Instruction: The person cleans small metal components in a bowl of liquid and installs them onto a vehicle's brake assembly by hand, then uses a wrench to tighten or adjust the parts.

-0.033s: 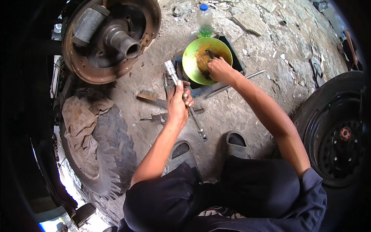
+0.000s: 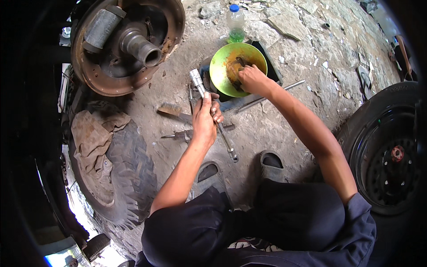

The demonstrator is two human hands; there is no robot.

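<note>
Visibly, the left hand (image 2: 207,116) has its grip closed around a shiny steel socket bar (image 2: 225,140), with the thumb laid along the shaft. The bar is held at a tilt above the ground (image 2: 284,133), its larger socket end uppermost and pointing away from the person, its lower end directed towards the shoes (image 2: 271,165).

The right hand (image 2: 254,80) reaches inside a yellow-green bowl (image 2: 216,66), fingers down at a dark piece (image 2: 240,61) lying there amid orange-brown residue. Whether this grip is pinched on the piece or merely touching it cannot be told, as the fingertips are hidden.

The bowl sits over a dark tray (image 2: 275,73), whose edges show around it. Just beyond stands an upright clear bottle (image 2: 235,26) with a blue cap and green liquid at its base. A long metal rod (image 2: 291,88) lies obliquely at the near right of the tray. Left of the left hand, a brush (image 2: 169,109) with tan bristles rests on the ground, and dark metal tools (image 2: 178,134) lie nearer the person.

At upper left is a rusty wheel hub assembly (image 2: 126,86); below it, a heavily treaded tyre (image 2: 138,158) carries a brown cloth (image 2: 91,142). At right is a black wheel (image 2: 358,138).
</note>
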